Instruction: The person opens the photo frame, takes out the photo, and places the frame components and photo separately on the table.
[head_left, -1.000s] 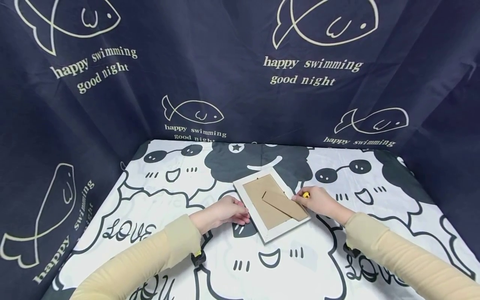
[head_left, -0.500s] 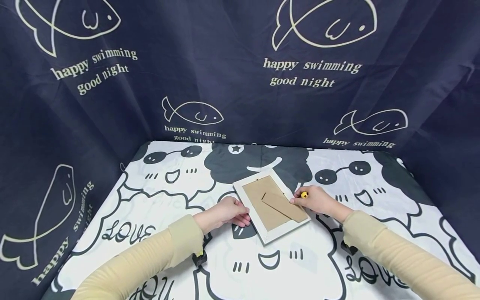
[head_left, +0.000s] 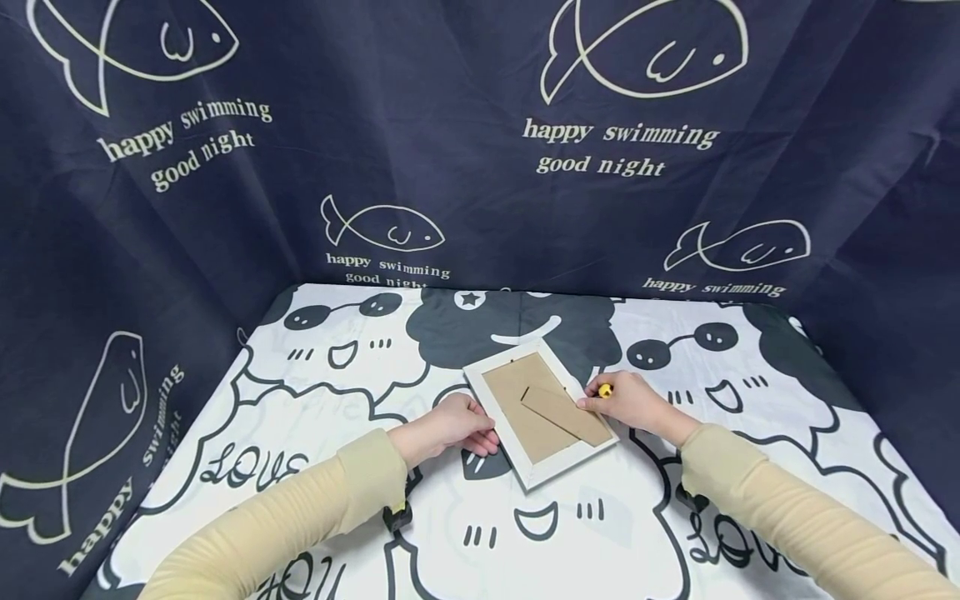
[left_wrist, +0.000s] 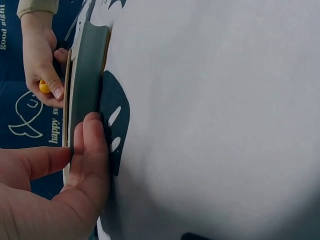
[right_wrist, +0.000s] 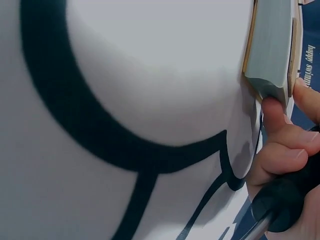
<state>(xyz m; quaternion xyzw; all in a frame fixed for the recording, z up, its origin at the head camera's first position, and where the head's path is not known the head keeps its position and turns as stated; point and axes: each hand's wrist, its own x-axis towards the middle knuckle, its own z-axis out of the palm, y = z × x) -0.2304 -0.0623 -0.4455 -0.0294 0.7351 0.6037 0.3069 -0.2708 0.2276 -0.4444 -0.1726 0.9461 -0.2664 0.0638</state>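
Note:
A white picture frame (head_left: 572, 455) lies back side up, turned at an angle, at the table's middle. Its brown backing board (head_left: 513, 382) faces upward, with a cardboard stand flap (head_left: 564, 417) folded against it. My left hand (head_left: 452, 427) pinches the frame's left edge, thumb on top and fingers along the side, as the left wrist view shows. At the opposite edge, my right hand (head_left: 632, 402) pinches the frame between thumb and index finger. A screwdriver with a black handle (right_wrist: 280, 204) and yellow end (head_left: 605, 390) is tucked in that hand, its metal shaft partly visible.
A white cloth (head_left: 360, 492) with black cartoon sheep covers the table. Dark blue curtains (head_left: 480, 150) printed with fish hang close behind and on both sides. Beige sleeves cover both forearms.
My right fingertips have shifted slightly left, further over the frame's edge. The left hand and the frame look nearly unchanged, and the whole view has drifted a little.

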